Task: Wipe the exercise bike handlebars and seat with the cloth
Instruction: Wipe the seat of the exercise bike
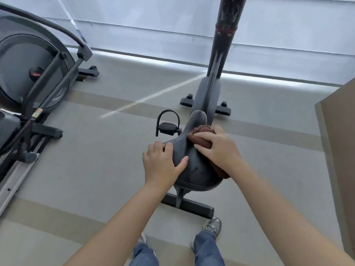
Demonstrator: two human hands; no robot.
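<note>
The black bike seat sits in the middle of the head view, its narrow nose pointing away from me. My left hand grips the seat's left edge, thumb lying on top and fingers curled over the side. A brown cloth lies bunched on the right half of the seat. My right hand presses down on the cloth with fingers spread over it; a fold of cloth hangs off the seat's right rear. The bike's dark upright post rises ahead. The handlebars are out of view.
A pedal with a strap sticks out left of the seat. The bike's rear foot bar lies by my shoes. Another exercise machine fills the left side. A brown panel stands at the right edge. Grey carpet lies all around.
</note>
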